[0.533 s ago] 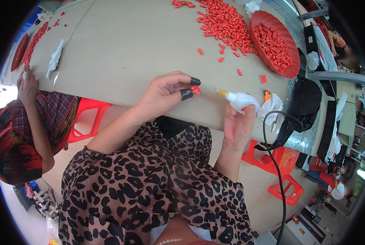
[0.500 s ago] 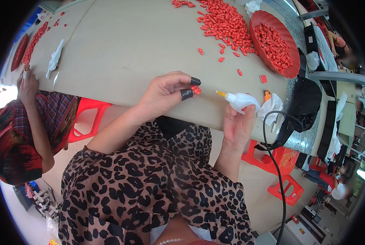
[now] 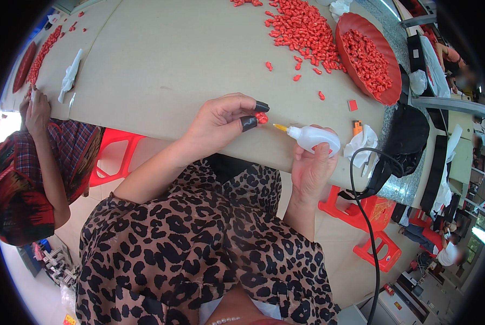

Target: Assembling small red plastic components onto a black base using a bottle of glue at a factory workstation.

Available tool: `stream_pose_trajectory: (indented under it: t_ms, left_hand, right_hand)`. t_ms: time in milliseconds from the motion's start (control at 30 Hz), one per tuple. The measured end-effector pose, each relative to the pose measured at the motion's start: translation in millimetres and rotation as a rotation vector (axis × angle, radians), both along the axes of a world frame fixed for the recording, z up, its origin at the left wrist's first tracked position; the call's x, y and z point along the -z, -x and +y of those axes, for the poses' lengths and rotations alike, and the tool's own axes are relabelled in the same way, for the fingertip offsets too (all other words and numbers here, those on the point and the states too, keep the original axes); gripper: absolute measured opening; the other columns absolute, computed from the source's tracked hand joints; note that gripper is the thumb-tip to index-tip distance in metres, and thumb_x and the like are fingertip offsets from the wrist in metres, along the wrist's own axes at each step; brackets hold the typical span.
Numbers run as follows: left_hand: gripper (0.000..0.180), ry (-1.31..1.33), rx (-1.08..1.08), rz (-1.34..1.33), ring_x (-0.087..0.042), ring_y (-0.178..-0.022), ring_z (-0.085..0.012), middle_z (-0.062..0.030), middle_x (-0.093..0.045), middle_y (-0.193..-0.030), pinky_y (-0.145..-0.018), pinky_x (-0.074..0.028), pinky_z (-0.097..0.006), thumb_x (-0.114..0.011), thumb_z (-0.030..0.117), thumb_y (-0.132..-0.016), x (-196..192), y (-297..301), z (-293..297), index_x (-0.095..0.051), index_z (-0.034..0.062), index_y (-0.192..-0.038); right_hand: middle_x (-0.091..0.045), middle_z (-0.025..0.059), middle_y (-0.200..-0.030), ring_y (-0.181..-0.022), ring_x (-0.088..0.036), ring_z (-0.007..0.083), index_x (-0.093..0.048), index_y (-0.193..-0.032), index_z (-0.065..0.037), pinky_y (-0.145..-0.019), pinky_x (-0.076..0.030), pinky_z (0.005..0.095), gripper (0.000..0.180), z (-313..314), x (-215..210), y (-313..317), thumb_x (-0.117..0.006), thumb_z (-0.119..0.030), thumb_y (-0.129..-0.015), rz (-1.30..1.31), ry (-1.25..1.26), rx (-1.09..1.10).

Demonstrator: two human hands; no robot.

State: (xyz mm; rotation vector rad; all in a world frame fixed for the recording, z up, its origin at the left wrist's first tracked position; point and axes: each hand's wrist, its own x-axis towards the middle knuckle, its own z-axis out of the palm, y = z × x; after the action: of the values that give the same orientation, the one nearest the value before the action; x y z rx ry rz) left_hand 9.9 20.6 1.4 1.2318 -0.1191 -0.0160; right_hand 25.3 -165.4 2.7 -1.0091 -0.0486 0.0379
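Note:
Between thumb and a fingertip, both wrapped in black covers, my left hand [image 3: 224, 120] pinches a small red gourd-shaped piece [image 3: 262, 117]. Part of that piece is hidden by the fingers. My right hand [image 3: 313, 172] is closed around a white squeeze bottle [image 3: 314, 138] with a thin yellow nozzle. The nozzle tip points left at the red piece, a short gap away from it. Both hands are just above the near edge of the table [image 3: 161, 70]. Several loose red pieces [image 3: 297, 78] lie beyond them.
A large heap of red pieces [image 3: 302, 32] is at the back, beside a red scalloped bowl [image 3: 342, 46] of more. An orange lighter [image 3: 357, 127], crumpled tissue [image 3: 360, 142] and black bag [image 3: 409, 132] lie right. A black cable [image 3: 368, 227] hangs near my right arm. Another person's hand [image 3: 36, 114] works at left.
My right hand has brought the bottle left, tilting it flatter, so its nozzle is nearer the red piece. My left hand has hardly moved.

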Motion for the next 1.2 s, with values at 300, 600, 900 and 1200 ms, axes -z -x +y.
stream_pose_trajectory:
  t_ms: [300,600,900,1200]
  left_hand:
    - [0.021,0.018,0.003,0.000,-0.054,-0.089,-0.0129,-0.0068,-0.052,-0.093,-0.083,-0.043,-0.024,-0.046,-0.009,-0.077,-1.4,-0.1,-1.5,-0.051,-0.0054,-0.098]
    - [0.022,0.003,0.001,-0.012,-0.053,-0.091,-0.0133,-0.0073,-0.052,-0.093,-0.084,-0.043,-0.024,-0.047,-0.009,-0.077,0.0,0.3,-0.4,-0.051,-0.0051,-0.099]
    - [0.024,-0.029,-0.002,-0.004,-0.053,-0.091,-0.0131,-0.0068,-0.052,-0.094,-0.084,-0.043,-0.024,-0.047,-0.009,-0.076,-1.2,0.1,-0.2,-0.052,-0.0043,-0.099]
    - [0.023,-0.010,-0.006,-0.009,-0.053,-0.091,-0.0132,-0.0070,-0.051,-0.094,-0.084,-0.043,-0.024,-0.047,-0.010,-0.077,-1.3,0.4,-0.8,-0.052,-0.0051,-0.098]
  right_hand:
    - [-0.049,0.0111,-0.092,-0.063,-0.050,0.0147,-0.040,-0.098,-0.003,-0.049,-0.041,0.0225,0.039,3.0,0.5,2.5,-0.064,-0.022,-0.073,-0.010,0.068,0.015]
    - [-0.050,0.0113,-0.090,-0.061,-0.050,0.0139,-0.040,-0.097,-0.002,-0.048,-0.040,0.0224,0.037,6.5,-0.1,2.6,-0.062,-0.020,-0.074,-0.024,0.097,0.049]
    - [-0.052,0.0104,-0.092,-0.065,-0.052,0.0152,-0.043,-0.099,-0.003,-0.048,-0.038,0.0225,0.035,5.3,1.8,2.6,-0.061,-0.022,-0.076,-0.048,0.134,0.029]
    - [-0.052,0.0099,-0.092,-0.068,-0.052,0.0152,-0.043,-0.099,-0.003,-0.049,-0.039,0.0221,0.036,5.5,0.3,3.2,-0.061,-0.023,-0.075,-0.032,0.134,0.025]
